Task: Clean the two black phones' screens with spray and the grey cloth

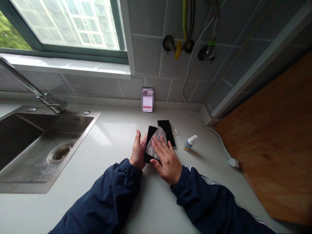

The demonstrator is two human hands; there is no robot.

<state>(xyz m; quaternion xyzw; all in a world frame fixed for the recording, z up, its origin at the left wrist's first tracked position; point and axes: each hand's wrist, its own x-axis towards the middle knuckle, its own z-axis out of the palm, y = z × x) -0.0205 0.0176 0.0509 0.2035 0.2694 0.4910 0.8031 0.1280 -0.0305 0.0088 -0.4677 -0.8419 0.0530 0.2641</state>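
Observation:
A black smartphone is tilted in my left hand, which supports it from the left side and beneath. My left thumb points up beside it and the other fingers are mostly hidden. Across its screen lies a grey cleaning cloth. My right hand rests on the cloth with its fingers stretched out and slightly apart, the thumb near the phone's lower edge. Just behind, a second dark phone-like slab lies on the counter. A small white-capped spray bottle stands to the right.
On the left, a steel sink with a chrome faucet is set into the white counter. A blurred upright card or screen leans against the wall. A white cable runs to a plug by a wooden panel.

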